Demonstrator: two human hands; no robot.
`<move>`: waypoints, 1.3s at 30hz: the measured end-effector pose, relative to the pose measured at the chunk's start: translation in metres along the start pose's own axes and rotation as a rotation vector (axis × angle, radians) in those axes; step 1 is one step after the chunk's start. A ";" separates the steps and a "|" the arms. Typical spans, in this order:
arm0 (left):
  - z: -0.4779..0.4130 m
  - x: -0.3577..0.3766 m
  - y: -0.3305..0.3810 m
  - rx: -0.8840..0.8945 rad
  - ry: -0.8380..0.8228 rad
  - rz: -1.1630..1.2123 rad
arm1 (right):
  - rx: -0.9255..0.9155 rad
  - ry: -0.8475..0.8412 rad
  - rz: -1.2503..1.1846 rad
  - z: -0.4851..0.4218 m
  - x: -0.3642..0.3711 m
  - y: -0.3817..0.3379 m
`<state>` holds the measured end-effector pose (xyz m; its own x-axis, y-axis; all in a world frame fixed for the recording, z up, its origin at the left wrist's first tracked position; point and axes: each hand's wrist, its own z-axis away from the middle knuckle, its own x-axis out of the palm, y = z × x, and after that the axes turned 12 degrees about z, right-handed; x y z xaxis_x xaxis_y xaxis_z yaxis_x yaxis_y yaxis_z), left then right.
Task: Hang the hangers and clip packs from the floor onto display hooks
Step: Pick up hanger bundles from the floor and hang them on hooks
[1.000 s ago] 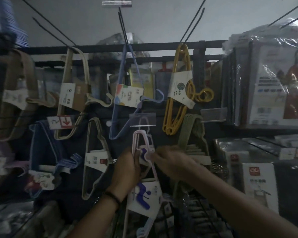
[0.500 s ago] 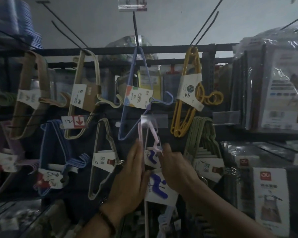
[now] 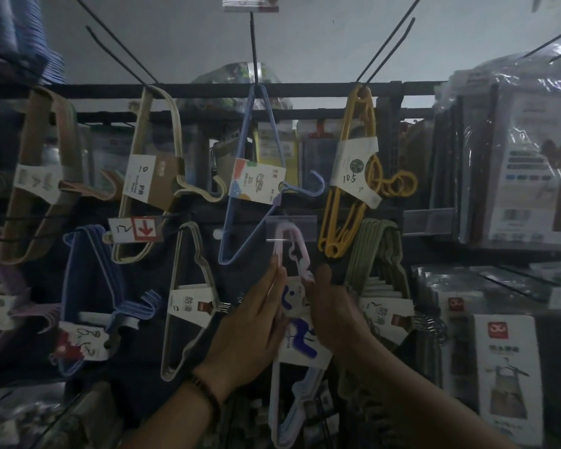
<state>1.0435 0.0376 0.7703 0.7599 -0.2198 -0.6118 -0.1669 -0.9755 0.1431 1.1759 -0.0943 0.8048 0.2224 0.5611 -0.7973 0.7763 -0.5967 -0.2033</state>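
Left hand [image 3: 250, 325] flat, seemingly touching hangers [image 3: 302, 348].

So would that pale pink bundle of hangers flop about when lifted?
Probably stiff: the pink hanger pack holds its long outline between the left hand and right hand. Likely light, as its frames look thin. Its card sleeve seems to bind the hangers, so they should move as one.

right shelf: plastic-wrapped boxes [image 3: 515, 163], film shining | below them: apron package [image 3: 507, 367], red logo on top | centre-left: price tag [image 3: 136, 229] with red down-arrow (a handwritten 2 beside it) | top left: blue stack [image 3: 20, 37], blurred
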 end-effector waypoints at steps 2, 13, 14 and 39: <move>-0.005 -0.001 -0.009 -0.047 -0.036 -0.006 | -0.008 0.032 0.147 -0.015 0.008 -0.004; 0.016 -0.013 -0.027 -0.264 -0.341 -0.025 | 0.090 -0.136 0.262 -0.101 0.071 -0.011; 0.020 -0.018 -0.027 -0.277 -0.355 -0.017 | 0.129 -0.144 0.238 -0.107 0.073 -0.012; 0.418 -0.159 0.123 -1.539 -0.519 -0.257 | -1.054 -1.016 -0.475 0.298 0.194 -0.274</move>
<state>0.6390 -0.0502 0.5600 0.3354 -0.3511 -0.8742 0.9070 -0.1304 0.4004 0.8305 0.0073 0.5363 -0.3019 -0.3001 -0.9049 0.8056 0.4272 -0.4104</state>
